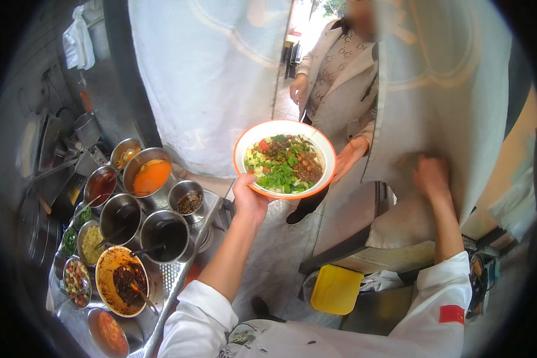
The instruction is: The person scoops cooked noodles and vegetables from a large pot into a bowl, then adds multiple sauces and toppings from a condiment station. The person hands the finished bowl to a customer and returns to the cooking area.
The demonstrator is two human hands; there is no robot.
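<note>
My left hand [250, 200] grips the near left rim of a white bowl [240, 156] with an orange edge, its thumb over the side. Chopped greens, red bits and a brown minced topping [307, 164] fill the bowl. Across from me, another person's hand [351, 156] reaches to the bowl's right side; whether it bears any weight I cannot tell. Off to the right, my right hand [431, 177] is closed on the pale cloth curtain [441, 113], drawing it aside. Its fingertips are partly hidden.
A metal counter [176, 271] at left carries several pots and bowls of sauces and toppings, including an orange liquid [152, 177] and a dark chili paste [128, 280]. Another curtain panel [209, 77] hangs left of the opening. A yellow tub [337, 289] sits low at right.
</note>
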